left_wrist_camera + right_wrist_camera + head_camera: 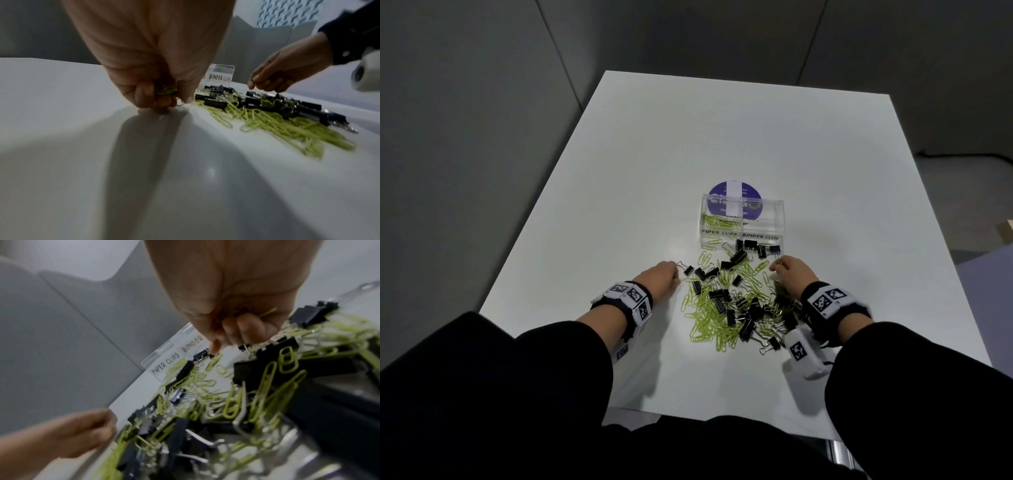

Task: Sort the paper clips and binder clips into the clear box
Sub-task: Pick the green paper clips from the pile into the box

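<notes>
Left hand [152, 65]: fingers curled tight at the left edge of the pile, fingertips [156, 100] down against the white table [619, 154], a few yellow-green paper clips bunched inside the curl. Right hand [232, 301]: fingers curled too, a strand of yellow-green wire caught in the palm, index tip down among the clips at the pile's far right edge, near the box. Mixed pile of yellow-green paper clips [709, 322] and black binder clips [722, 294] spread on the table between both hands. Clear box [743, 219] just beyond the pile, two compartments labelled PAPER CLIPS and BINDER CLIPS; some paper clips already in the left one, contents of the right one unclear
</notes>
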